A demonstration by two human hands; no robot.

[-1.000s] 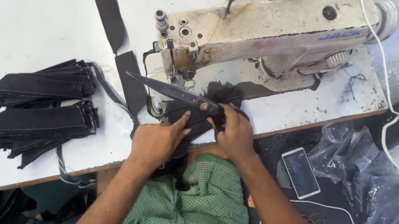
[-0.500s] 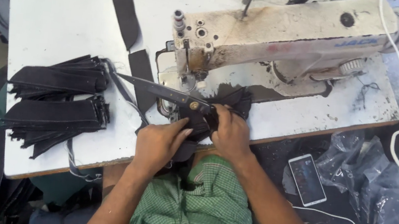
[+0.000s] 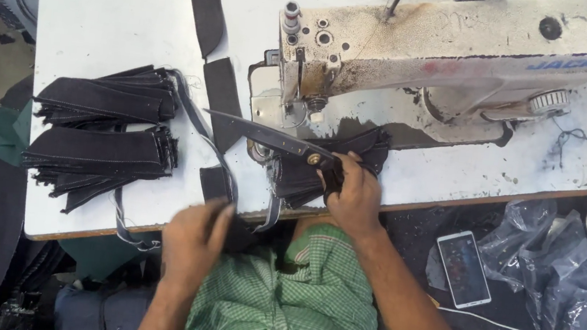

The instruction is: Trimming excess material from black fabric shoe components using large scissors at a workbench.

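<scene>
Head view: the right hand (image 3: 355,194) is closed around the handles of black scissors (image 3: 267,137), whose blades point toward 10 o'clock over dark fabric pieces (image 3: 307,174) on the white table (image 3: 120,5). The left hand (image 3: 193,238), at 7 o'clock from the scissors at the table's near edge, is blurred; its grip cannot be told. A sewing machine (image 3: 454,50) stands at 1 o'clock.

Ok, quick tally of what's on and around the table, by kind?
Sewing machine: 1
Scissors: 1
Stacks of dark fabric pieces: 2
Loose dark pieces: 2
Phone: 1
Total: 7
</scene>
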